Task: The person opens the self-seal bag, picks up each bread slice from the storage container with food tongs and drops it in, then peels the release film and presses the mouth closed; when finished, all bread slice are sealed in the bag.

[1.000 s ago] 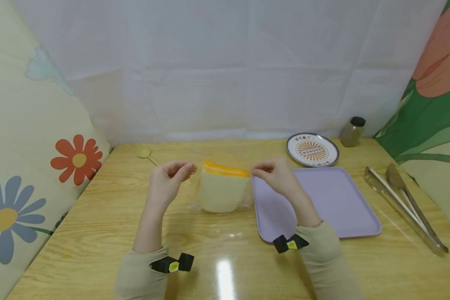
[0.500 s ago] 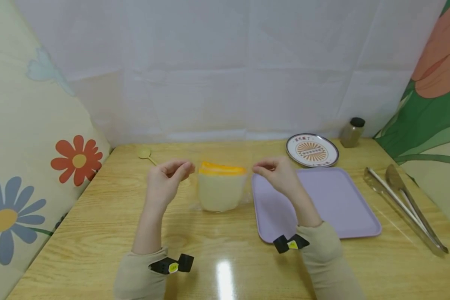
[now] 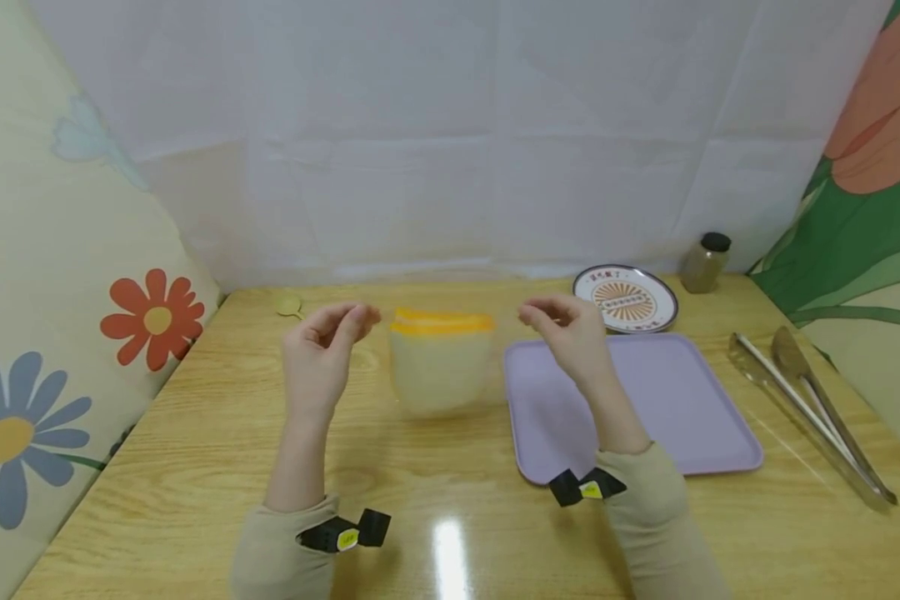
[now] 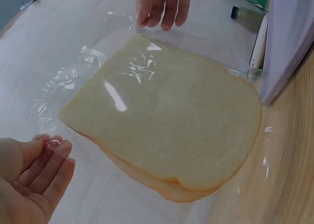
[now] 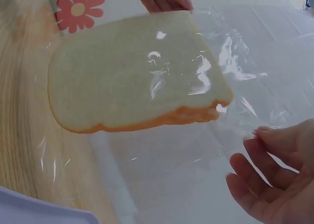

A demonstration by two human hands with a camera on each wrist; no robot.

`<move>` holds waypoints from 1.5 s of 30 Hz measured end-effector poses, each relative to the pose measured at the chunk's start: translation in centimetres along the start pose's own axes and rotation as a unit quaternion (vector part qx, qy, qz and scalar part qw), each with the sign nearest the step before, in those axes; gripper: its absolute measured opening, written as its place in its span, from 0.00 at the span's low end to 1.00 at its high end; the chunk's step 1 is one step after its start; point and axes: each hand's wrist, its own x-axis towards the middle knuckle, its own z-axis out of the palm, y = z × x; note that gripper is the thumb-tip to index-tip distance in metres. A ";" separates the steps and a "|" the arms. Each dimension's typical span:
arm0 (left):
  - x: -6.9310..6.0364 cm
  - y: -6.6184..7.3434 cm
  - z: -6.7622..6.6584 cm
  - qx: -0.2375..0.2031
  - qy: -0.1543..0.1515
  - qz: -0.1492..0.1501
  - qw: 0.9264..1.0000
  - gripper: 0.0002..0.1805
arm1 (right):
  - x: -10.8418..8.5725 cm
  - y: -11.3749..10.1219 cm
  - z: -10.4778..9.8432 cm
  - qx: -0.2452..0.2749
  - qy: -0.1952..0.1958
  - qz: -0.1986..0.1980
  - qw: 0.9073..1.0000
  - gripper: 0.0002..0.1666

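Observation:
In the head view, slices of bread [image 3: 441,367] with orange-brown crust hang upright between my hands, inside a clear plastic bag [image 5: 235,62]. The left wrist view shows at least two slices [image 4: 162,111] lying against each other. My left hand [image 3: 321,354] pinches one side of the bag between thumb and fingers. On the other side my right hand [image 3: 576,337] pinches the film the same way. Neither hand touches the bread itself. The bag's outline is hard to see in the head view, but wrinkles and glare mark it in both wrist views.
A lilac tray [image 3: 660,400] lies right of the bread, partly under my right forearm. Behind it are a patterned plate [image 3: 625,300] and a black-capped jar [image 3: 705,263]. Metal tongs [image 3: 817,408] lie at the far right; a gold spoon [image 3: 288,305] lies at the back left.
Both hands have risen a little and spread slightly apart, and the bagged bread has come up with them. The tray, plate, jar and tongs have stayed in place.

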 end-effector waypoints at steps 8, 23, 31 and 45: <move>0.1 -0.6 -0.8 0.012 -0.050 -0.091 0.994 0.14 | 0.0 0.3 -0.7 -0.051 -0.108 0.029 0.992 0.09; 0.4 -1.6 -1.0 -0.035 -0.102 -0.103 0.989 0.19 | 0.1 0.6 -1.0 0.037 -0.167 0.027 0.985 0.15; 0.3 -1.5 -0.6 -0.055 -0.094 -0.100 0.989 0.09 | 0.1 0.5 -0.6 0.048 -0.141 0.006 0.989 0.12; 0.3 -1.2 -0.3 -0.130 -0.080 -0.114 0.982 0.06 | 0.4 0.8 -0.6 0.098 -0.153 0.069 0.981 0.13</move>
